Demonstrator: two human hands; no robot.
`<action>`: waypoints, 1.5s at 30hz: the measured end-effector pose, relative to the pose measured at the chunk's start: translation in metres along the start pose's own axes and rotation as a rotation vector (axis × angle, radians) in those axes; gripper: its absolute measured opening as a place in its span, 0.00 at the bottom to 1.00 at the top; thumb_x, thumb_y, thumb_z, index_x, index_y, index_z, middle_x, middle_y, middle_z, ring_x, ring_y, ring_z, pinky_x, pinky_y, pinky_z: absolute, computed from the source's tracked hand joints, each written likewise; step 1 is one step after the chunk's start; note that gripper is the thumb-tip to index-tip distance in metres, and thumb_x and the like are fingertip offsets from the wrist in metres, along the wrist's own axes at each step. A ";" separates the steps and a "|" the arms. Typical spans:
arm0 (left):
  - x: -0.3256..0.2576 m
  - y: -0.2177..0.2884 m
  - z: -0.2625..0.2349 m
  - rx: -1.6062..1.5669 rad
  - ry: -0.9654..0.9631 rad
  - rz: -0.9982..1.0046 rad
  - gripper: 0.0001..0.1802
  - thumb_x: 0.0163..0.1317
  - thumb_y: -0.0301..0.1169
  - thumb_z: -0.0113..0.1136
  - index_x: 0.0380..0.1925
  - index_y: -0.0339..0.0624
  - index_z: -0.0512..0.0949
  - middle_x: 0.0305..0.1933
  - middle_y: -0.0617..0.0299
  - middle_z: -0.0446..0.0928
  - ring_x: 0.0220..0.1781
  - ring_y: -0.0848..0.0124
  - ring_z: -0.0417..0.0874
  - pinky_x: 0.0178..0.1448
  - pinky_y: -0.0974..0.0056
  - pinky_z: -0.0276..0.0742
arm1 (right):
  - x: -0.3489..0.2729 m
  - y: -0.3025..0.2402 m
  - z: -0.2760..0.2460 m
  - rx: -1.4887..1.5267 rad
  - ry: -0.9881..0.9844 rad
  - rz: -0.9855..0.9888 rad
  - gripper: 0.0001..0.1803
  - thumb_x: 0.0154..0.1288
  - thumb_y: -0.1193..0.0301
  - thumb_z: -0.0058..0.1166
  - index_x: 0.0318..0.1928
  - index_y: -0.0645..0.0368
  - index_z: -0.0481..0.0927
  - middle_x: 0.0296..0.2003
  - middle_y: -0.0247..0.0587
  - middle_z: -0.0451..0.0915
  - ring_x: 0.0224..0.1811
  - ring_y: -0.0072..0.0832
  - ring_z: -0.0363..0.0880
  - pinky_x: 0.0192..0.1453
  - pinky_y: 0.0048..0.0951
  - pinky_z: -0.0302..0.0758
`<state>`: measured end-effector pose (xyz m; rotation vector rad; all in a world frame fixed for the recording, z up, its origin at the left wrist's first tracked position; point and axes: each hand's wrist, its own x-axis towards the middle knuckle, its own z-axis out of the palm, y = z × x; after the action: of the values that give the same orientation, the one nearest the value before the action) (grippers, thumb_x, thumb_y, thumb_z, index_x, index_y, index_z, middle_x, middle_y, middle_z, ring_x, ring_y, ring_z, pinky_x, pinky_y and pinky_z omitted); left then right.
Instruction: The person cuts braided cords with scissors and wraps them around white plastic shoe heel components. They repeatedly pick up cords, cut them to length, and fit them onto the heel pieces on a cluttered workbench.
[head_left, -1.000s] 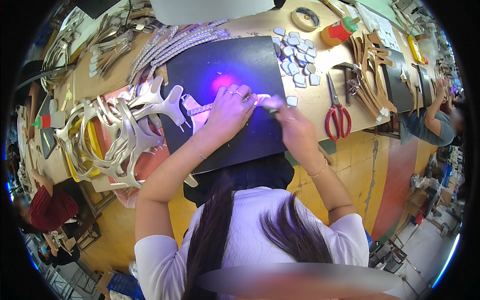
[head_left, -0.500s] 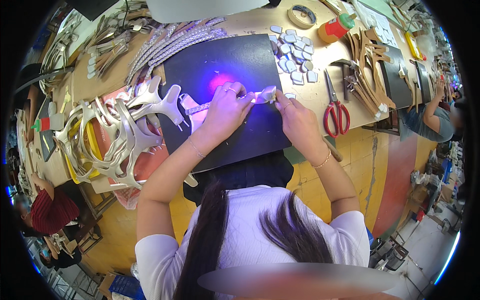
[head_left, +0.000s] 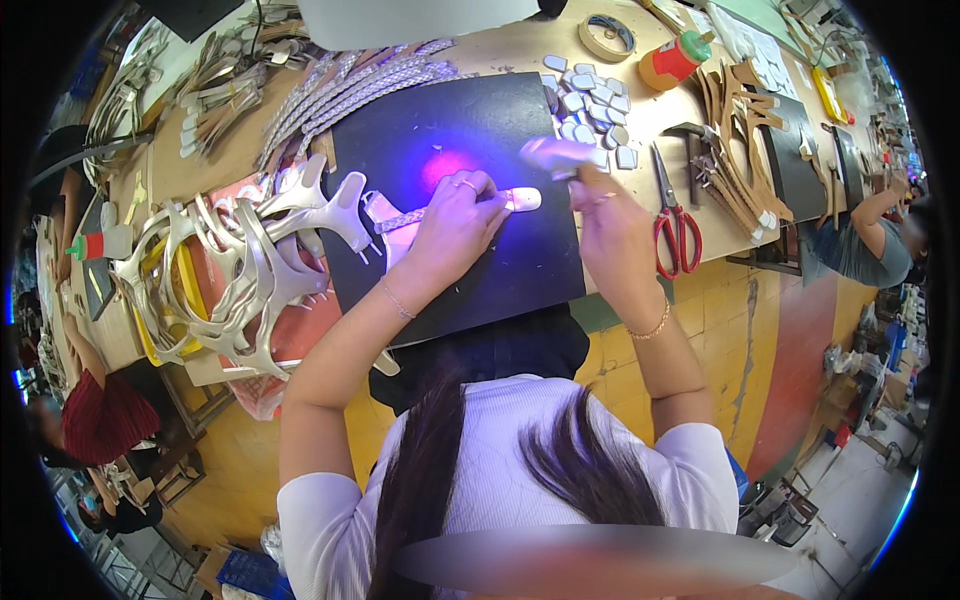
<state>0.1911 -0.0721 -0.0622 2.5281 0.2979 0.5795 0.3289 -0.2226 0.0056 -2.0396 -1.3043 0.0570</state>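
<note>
On the black work mat (head_left: 480, 290) my left hand (head_left: 455, 218) presses down a pale silver strap piece (head_left: 524, 200), fingers closed round it. Its rounded end sticks out to the right of my fingertips, and a braided section (head_left: 398, 219) shows on the left. Up and to the right, my right hand (head_left: 615, 235) is closed on a hammer (head_left: 557, 155). The hammer's head is smeared by motion and raised off the strap end; its handle is mostly hidden by my hand. A purple-red light spot falls on the mat above my left hand.
Silver shoe uppers (head_left: 250, 270) are heaped at left. Braided straps (head_left: 370, 90) lie behind the mat. At right are small grey tabs (head_left: 590, 105), red-handled scissors (head_left: 678, 225), a tape roll (head_left: 607, 38), a red-and-green bottle (head_left: 675, 60) and brown straps (head_left: 735, 160). Other people sit at both sides.
The hammer head has lifted off the strap's end, up and slightly right, uncovering that end. My right hand has tilted up with it. My left hand stays in place.
</note>
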 end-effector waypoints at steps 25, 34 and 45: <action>-0.003 -0.001 -0.001 0.011 0.001 0.046 0.07 0.59 0.31 0.68 0.34 0.39 0.85 0.38 0.58 0.77 0.43 0.57 0.78 0.52 0.56 0.74 | -0.020 -0.003 0.004 -0.145 -0.167 -0.018 0.23 0.72 0.72 0.53 0.66 0.54 0.74 0.31 0.46 0.78 0.27 0.44 0.80 0.31 0.40 0.77; -0.008 -0.003 -0.001 0.112 -0.074 0.121 0.10 0.60 0.27 0.63 0.42 0.40 0.83 0.41 0.58 0.78 0.47 0.59 0.80 0.54 0.55 0.73 | -0.034 0.012 0.014 -0.044 -0.074 -0.072 0.24 0.72 0.70 0.54 0.68 0.52 0.73 0.30 0.47 0.77 0.25 0.43 0.79 0.31 0.41 0.77; -0.051 -0.036 -0.118 0.444 -0.336 0.182 0.32 0.57 0.22 0.58 0.64 0.51 0.73 0.73 0.57 0.67 0.73 0.58 0.69 0.76 0.48 0.62 | -0.040 0.025 0.026 -0.111 -0.230 -0.012 0.21 0.73 0.71 0.52 0.64 0.57 0.75 0.31 0.49 0.78 0.28 0.46 0.81 0.32 0.42 0.78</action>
<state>0.0890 -0.0054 -0.0084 3.0455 0.0760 0.1527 0.3181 -0.2471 -0.0414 -2.1687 -1.4884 0.2241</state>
